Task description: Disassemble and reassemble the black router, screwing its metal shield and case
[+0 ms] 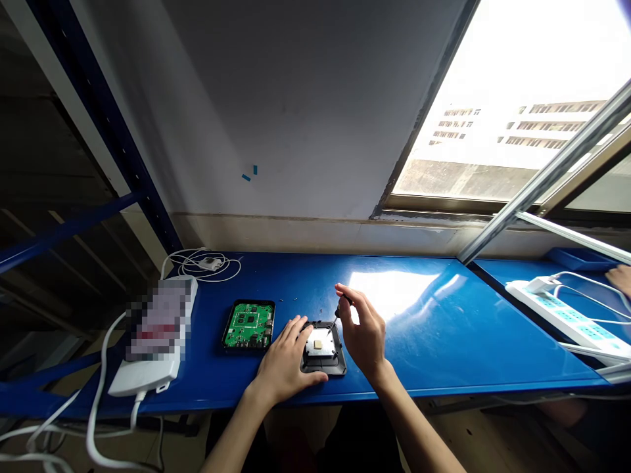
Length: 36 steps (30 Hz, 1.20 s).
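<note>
My left hand (283, 360) steadies a black plastic cover (336, 369) on the blue table, its fingers along the left side and the thumb at the near edge. Inside the cover lies a silvery metal plate (327, 351) with a small tan pad (318, 344). In my right hand (365, 332) is a small screwdriver (338, 313), tilted, its thin shaft pointing down at the plate's upper right corner. Whether the tip touches a screw is too small to tell. To the left, a green circuit board (250, 323) sits in a black case.
Tiny dark pieces, perhaps screws (321, 310), lie beyond the cover. A white power strip (148, 376) with a blurred-out object on it and a coiled white cable (210, 264) are at left. Another power strip (566, 315) and another person's hand (620, 279) are at right.
</note>
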Tool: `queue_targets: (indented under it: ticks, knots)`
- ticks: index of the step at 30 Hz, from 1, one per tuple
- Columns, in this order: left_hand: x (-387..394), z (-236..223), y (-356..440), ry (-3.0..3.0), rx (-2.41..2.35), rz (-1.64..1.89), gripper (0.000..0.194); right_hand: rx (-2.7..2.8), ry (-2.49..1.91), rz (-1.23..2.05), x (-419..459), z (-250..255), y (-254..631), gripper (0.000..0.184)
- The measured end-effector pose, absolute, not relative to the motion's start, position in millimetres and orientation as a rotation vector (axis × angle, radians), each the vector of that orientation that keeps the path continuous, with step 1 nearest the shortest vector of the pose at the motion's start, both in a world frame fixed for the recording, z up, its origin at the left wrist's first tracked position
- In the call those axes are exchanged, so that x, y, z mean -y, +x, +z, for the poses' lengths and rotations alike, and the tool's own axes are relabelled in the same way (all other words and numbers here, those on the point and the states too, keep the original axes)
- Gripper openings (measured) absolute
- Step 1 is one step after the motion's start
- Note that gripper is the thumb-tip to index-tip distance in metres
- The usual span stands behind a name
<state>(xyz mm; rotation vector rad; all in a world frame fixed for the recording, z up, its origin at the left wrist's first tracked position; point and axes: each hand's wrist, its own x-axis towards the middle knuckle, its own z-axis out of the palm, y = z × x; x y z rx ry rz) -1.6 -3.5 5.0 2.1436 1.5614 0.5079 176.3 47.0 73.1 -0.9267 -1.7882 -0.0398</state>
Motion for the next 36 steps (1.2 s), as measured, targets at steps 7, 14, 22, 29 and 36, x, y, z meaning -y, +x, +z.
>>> queue_targets:
  ticks: [7, 14, 22, 29, 36]
  knots:
    - [3.2, 0.6, -2.1, 2.149, -1.564, 0.508, 0.093, 1.746, -0.934, -0.073, -46.9, 76.8, 177.9, 0.014]
    - [3.2, 1.6, -1.7, 2.155, -1.577, 0.488, 0.094, 1.749, -0.965, 0.001, -47.8, 71.0, 177.1, 0.031]
    - [3.8, -0.3, -2.9, 2.159, -1.587, 0.491, 0.093, 1.758, -0.978, -0.043, -47.2, 75.3, 178.1, 0.021]
    - [3.9, 1.5, -2.2, 2.162, -1.593, 0.462, 0.091, 1.756, -0.930, 0.007, -45.8, 70.3, 175.5, 0.024]
    - [3.8, 3.7, -1.8, 2.156, -1.606, 0.438, 0.092, 1.746, -0.984, -0.020, -47.0, 72.1, 174.4, 0.021]
